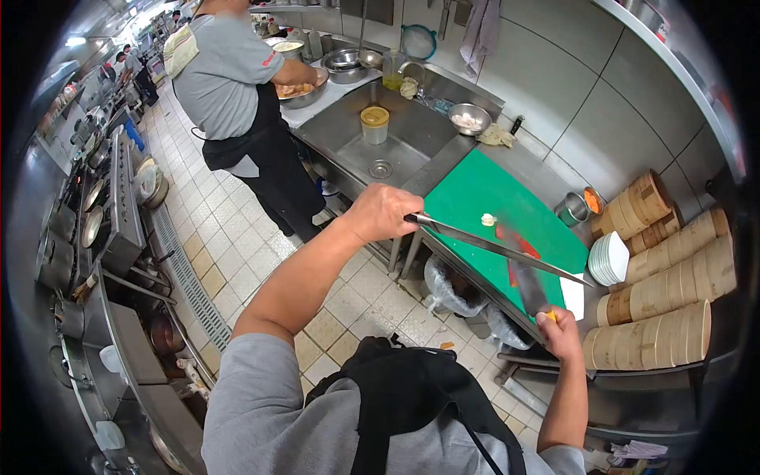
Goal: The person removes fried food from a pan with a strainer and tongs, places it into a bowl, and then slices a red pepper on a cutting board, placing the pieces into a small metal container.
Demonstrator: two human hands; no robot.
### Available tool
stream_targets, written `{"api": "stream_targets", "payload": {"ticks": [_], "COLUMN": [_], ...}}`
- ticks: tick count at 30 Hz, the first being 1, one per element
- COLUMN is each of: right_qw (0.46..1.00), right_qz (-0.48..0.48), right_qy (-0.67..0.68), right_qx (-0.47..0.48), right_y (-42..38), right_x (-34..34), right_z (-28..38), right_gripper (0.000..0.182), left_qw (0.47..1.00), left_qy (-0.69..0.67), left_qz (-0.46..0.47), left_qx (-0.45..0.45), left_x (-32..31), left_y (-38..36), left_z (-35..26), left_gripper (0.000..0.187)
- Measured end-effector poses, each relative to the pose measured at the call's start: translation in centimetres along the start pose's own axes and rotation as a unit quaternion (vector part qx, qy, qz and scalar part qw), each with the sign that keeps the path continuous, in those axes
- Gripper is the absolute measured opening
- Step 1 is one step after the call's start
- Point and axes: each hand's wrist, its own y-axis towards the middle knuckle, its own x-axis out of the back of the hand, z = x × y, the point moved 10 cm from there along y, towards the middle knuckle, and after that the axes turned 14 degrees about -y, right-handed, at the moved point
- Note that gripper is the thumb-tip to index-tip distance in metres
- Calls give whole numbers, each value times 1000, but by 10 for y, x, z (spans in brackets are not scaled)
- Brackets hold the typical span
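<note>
My left hand (385, 212) is closed around the black handle of a long, tapering honing steel (491, 248), which slants down to the right across the view. In my right hand (559, 331) is the yellow handle of a wide-bladed knife (529, 286), its blade smeared by motion and overlapping the steel's far part. Both tools are over the green cutting board (455, 190). Red pieces (518, 241), perhaps pepper, lie on the board behind the tools. A small white piece (488, 219) rests nearer its middle, and a white sheet (571, 295) lies at its right end.
Bamboo steamers (649, 336) and stacked white dishes (608, 258) stand right of the board. A sink (332, 127) holding a yellow-lidded tub (374, 125) is to the left. Beyond it, a co-worker (229, 87) reaches into a bowl (305, 96). Bagged bins (451, 289) sit under the counter.
</note>
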Motion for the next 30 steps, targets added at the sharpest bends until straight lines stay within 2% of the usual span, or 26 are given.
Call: {"api": "stream_targets", "payload": {"ticks": [1,4,5,6,8,9,10,12,13,14,16,17,18,19,20,21,22,23,24,25,26,28,30], "right_qw": [1000,987,878,878,846,835,836,866,911,910,925,986,987,996,957,992,992,970,818,829,829,778,798], "right_qz": [1,-83,-159,-159,-318,-364,-364,-313,-212,-211,-110,-80,-77,18,110,21,21,-97,-204,-277,-277,-398,-385], "right_qy": [3,-95,-434,-435,-359,-334,-334,-318,-344,-346,-360,-125,-123,74,267,116,114,-209,-502,-422,-422,-340,-346], "right_qx": [-6,99,124,123,234,242,239,227,79,81,48,74,69,45,26,-42,-43,81,195,242,242,347,309], "right_y": [-5,-10,-22,-21,-41,-45,-40,-22,-4,-7,-6,-2,-7,-10,-13,-8,-10,-14,-25,-32,-28,-47,-37], "right_x": [-4,6,21,21,40,49,53,57,52,52,33,19,18,1,-15,-1,5,36,39,48,49,65,70], "right_z": [-3,22,55,62,96,97,90,74,41,44,33,27,22,16,25,-2,0,37,77,91,91,106,94], "right_gripper": [37,30,24,24,21,20,20,24,28,28,34,37,37,37,38,33,33,31,29,30,30,30,34], "left_qw": [1000,999,1000,1000,1000,999,999,999,999,999,998,999,999,999,999,999,998,999,1000,1000,1000,999,998], "left_qy": [-5,-23,-14,-3,-13,-22,-24,-23,-23,-40,-55,-46,-39,-40,-45,-51,-53,-34,-14,-14,-19,-25,-44], "left_qz": [5,-22,-18,-14,8,32,34,49,48,22,-4,4,15,19,4,-14,-15,-14,-11,-11,15,43,39], "left_qx": [2,-7,-4,-1,-1,-3,-4,-5,-7,-3,-1,6,14,13,8,6,6,5,3,3,2,0,-19], "left_x": [-5,-2,-3,-5,-17,-25,-29,-32,-31,-24,-18,-18,-22,-23,-19,-15,-15,-15,-14,-16,-24,-35,-36], "left_y": [-2,3,2,1,0,0,0,2,3,2,2,3,0,-1,2,4,3,2,2,1,1,2,5], "left_z": [0,7,8,9,9,8,7,0,4,9,16,13,11,9,10,10,11,13,14,13,9,2,-7], "left_gripper": [15,16,18,19,19,19,19,18,18,18,18,18,18,18,18,18,18,19,19,19,17,15,16]}}
